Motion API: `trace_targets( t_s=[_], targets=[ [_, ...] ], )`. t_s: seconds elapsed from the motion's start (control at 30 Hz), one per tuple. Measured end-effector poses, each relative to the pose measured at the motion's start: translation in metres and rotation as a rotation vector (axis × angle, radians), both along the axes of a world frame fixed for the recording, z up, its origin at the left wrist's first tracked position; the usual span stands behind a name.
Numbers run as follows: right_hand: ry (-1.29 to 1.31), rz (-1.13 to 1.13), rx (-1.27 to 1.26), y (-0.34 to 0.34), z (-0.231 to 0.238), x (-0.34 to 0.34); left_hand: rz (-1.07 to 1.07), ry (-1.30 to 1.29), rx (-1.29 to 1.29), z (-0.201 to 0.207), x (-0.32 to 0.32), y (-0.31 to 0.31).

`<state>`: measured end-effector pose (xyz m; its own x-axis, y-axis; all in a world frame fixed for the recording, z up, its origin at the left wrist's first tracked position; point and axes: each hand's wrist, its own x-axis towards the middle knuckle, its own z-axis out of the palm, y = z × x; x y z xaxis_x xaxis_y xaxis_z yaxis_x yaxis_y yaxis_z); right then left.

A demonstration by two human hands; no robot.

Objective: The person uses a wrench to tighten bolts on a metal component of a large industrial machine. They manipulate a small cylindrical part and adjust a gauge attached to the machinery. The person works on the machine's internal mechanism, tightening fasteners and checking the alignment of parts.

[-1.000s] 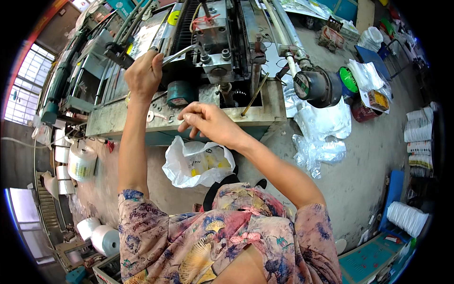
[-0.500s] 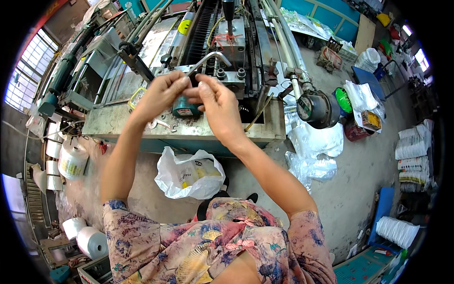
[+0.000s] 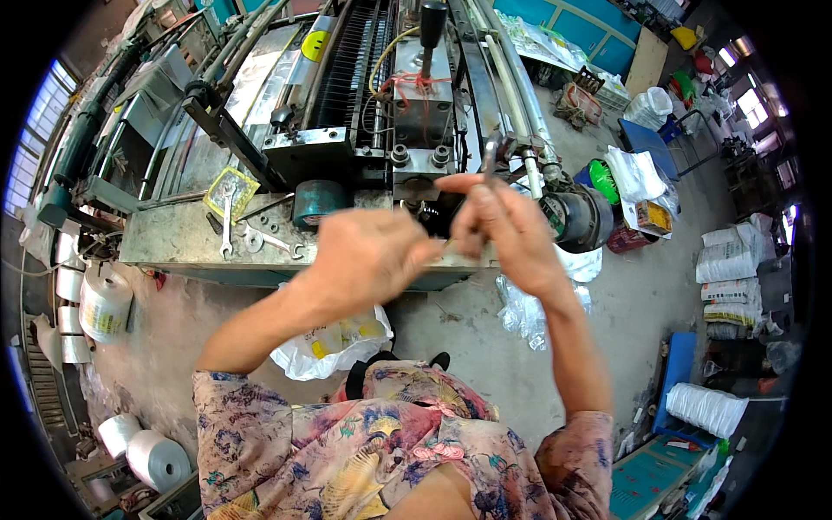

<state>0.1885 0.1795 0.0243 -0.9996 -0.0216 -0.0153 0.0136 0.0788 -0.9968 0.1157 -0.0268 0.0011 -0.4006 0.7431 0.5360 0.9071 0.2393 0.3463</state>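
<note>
In front of the machine, my right hand (image 3: pixel 510 232) is closed, with the grey metal end of a hex key (image 3: pixel 490 158) standing up from between its thumb and fingers. To its left is my left hand (image 3: pixel 368 260), curled and smeared by motion; whether anything is in it I cannot make out. Behind my left hand, a dark teal round-ended motor-like part (image 3: pixel 319 204) sits on the machine's metal ledge (image 3: pixel 165 238). Left of it lie an open-ended wrench (image 3: pixel 227 224) and another wrench (image 3: pixel 282 245). A yellow tray (image 3: pixel 232 192) of small metal parts is beside them.
Ahead, a black-knobbed lever (image 3: pixel 432 26) rises from the machine. A round black motor housing (image 3: pixel 576 217) juts out at the right. Below the ledge stands a white plastic bag (image 3: pixel 334 347). Film rolls (image 3: pixel 159 459) are on the left, stacked white sacks (image 3: pixel 732 282) on the right.
Both hands have come down and rightward from the teal part. The bent hex key, earlier raised above my left hand, now shows at my right hand. My view has shifted slightly.
</note>
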Motion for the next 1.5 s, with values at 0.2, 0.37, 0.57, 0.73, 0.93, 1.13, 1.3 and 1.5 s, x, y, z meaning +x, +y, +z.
trace_targets(
  t_s=[0.2,0.37,0.57,0.73,0.93,1.13,1.3,1.5],
  targets=[
    [-0.128,0.014,0.369,0.025,0.042,-0.024,-0.099,-0.106,0.342,0.026,-0.068,0.039],
    [-0.030,0.014,0.712,0.035,0.037,-0.050,-0.195,-0.123,0.224,0.013,-0.097,0.056],
    [0.026,-0.036,0.755,0.033,0.052,-0.049,-0.188,-0.059,0.238,0.024,-0.101,0.062],
    [0.065,-0.010,0.842,0.038,0.049,-0.050,-0.194,-0.025,0.239,0.017,-0.101,0.071],
    [0.008,-0.024,0.848,0.028,0.051,-0.047,-0.190,-0.009,0.188,0.016,-0.101,0.067],
    [-0.110,0.023,0.856,0.034,0.058,-0.047,-0.206,0.022,0.124,0.017,-0.100,0.071],
    [-0.111,0.048,0.861,0.034,0.063,-0.050,-0.214,-0.036,0.110,0.017,-0.103,0.067],
    [-0.192,-0.051,0.762,0.021,0.058,-0.041,-0.308,0.001,0.108,0.020,-0.110,0.068]
  ],
)
